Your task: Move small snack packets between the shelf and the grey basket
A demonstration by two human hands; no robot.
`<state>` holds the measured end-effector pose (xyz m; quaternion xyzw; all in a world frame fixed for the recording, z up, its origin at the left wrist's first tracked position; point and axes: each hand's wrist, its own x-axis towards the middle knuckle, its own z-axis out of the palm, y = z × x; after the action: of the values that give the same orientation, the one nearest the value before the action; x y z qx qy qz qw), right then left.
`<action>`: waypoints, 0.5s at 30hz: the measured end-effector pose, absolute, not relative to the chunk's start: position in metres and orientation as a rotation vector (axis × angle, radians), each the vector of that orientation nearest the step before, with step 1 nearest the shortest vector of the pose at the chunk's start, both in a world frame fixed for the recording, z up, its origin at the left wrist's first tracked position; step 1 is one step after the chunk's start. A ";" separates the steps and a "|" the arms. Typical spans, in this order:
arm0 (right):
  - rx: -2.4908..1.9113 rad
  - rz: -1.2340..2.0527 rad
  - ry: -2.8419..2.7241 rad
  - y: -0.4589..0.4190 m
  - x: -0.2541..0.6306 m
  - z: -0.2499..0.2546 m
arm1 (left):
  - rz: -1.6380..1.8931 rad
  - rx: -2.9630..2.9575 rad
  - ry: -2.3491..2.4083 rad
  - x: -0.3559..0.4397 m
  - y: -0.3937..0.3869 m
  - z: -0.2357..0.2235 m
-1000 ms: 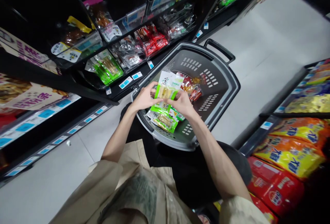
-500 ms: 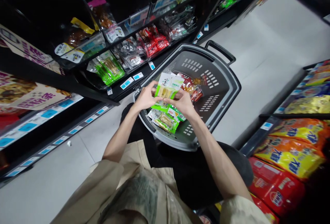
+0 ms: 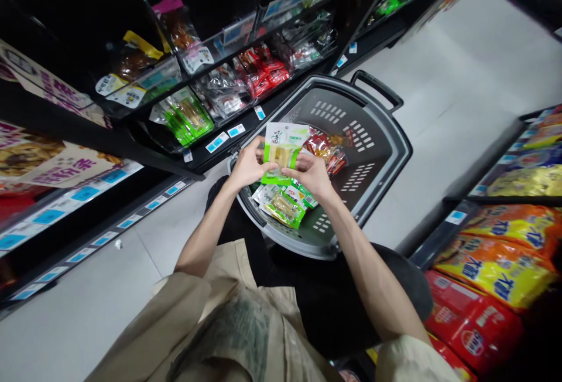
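Observation:
A green-and-white snack packet with a clear window onto pale yellowish pieces is held over a grey shopping basket. My left hand grips its left edge, thumb on the front. My right hand pinches the right side, its fingers partly behind the packet. Below, in the basket, lies a similar green packet beside a green-and-white one partly under it. Red-and-brown packets rest deeper in the basket, partly hidden by my right hand.
Shelf bins in front hold more green packets and red packets. At the right, a low shelf carries orange-and-yellow bags and red packs. The basket's black handle sticks out at its far end. Pale tiled floor runs between the shelves.
Both hands have turned the packet slightly, so its front now faces me more upright and flatter. The right fingers have shifted a little on its edge. The basket stays in place.

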<state>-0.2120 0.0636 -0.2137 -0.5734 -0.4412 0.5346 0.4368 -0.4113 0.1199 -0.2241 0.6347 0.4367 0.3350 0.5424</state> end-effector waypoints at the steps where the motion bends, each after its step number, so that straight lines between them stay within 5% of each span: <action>1: -1.429 1.328 -1.084 0.063 -0.212 -0.213 | 0.800 1.495 1.036 -0.411 0.120 -0.224; 15: -1.471 1.286 -1.033 0.065 -0.212 -0.217 | 0.816 1.435 1.034 -0.410 0.124 -0.223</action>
<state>-0.2119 0.0651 -0.2171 -0.5947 -0.4176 0.5198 0.4492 -0.4100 0.1235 -0.2233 0.6092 0.4391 0.3464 0.5622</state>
